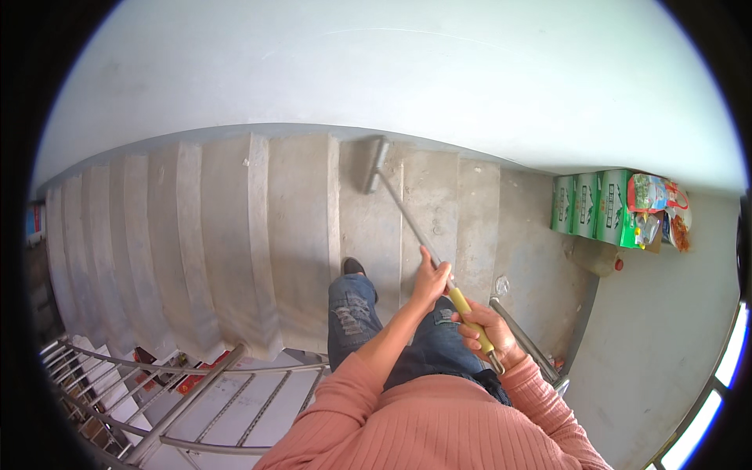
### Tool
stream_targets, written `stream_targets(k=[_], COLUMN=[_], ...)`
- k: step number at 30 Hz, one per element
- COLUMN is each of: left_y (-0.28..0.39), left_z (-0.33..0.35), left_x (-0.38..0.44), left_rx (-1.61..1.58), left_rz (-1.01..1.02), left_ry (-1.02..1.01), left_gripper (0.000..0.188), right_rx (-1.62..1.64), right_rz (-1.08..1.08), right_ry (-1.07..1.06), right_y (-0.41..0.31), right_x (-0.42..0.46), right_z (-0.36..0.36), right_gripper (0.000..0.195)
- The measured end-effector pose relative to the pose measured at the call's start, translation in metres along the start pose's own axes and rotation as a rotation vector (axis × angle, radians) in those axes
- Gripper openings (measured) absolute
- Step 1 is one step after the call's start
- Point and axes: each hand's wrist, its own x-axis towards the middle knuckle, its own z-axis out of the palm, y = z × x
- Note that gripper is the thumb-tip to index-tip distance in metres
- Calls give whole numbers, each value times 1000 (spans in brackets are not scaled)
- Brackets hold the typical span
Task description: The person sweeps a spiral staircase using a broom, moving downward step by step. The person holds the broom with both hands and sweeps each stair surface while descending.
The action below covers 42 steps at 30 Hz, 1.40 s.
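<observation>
A long pole tool point(409, 217) with a metal shaft and a yellow grip slants up and left from my body. My left hand point(432, 276) is closed around the shaft just above the yellow grip. Lower down, my right hand point(489, 330) holds the yellow grip near its hanging loop. At the far end a grey crosswise head point(377, 164) meets a concrete stair tread point(358, 217) close to the wall; it looks slightly blurred, and whether it is a mop or a broom I cannot tell.
Concrete steps point(226, 235) run off to the left beside a pale wall point(388, 76). A metal railing point(202, 371) borders them at lower left. On the landing at right stand green cartons point(614, 205), bags point(649, 192) and a large plastic bottle point(593, 257). Another handrail point(524, 339) is beside my right arm.
</observation>
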Motion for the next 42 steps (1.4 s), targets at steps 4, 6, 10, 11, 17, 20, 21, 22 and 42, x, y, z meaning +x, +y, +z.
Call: stream_targets(k=[4,6,10,11,17,20,21,22,42], left_y=[6,14,-4,-8,1,4,-2,2,-5], left_z=[-32,-34,-7,4,20,-4,-14,-21,12], left_x=[25,59,84,83,-8,-10,1,10,-2], left_rx=[-25,-6,106,154,-13,7,62,60,34], left_rz=[33,7,-56,-69,27,6,30,-4,-15], left_ry=[94,105,63,49,-74,25,114,109,-62], left_gripper=[88,90,94,94,61,67,77,83,93], right_rx=[101,78,200,228,10,-15,-26,5,24], right_rz=[54,47,18,14,10,38,55,65,0], right_ry=[-111,-148,-40,-16,-22,-87,-123,-134,-19], right_y=[-7,-10,-25,-26,-4,-1,-5,-5,-6], right_x=[44,87,84,75,-4,9,20,40,-11], right_z=[-10,-34,-52,-59,-38,-24,-24,-33,-18], right_gripper=[38,32,23,22,41,48,49,45,46])
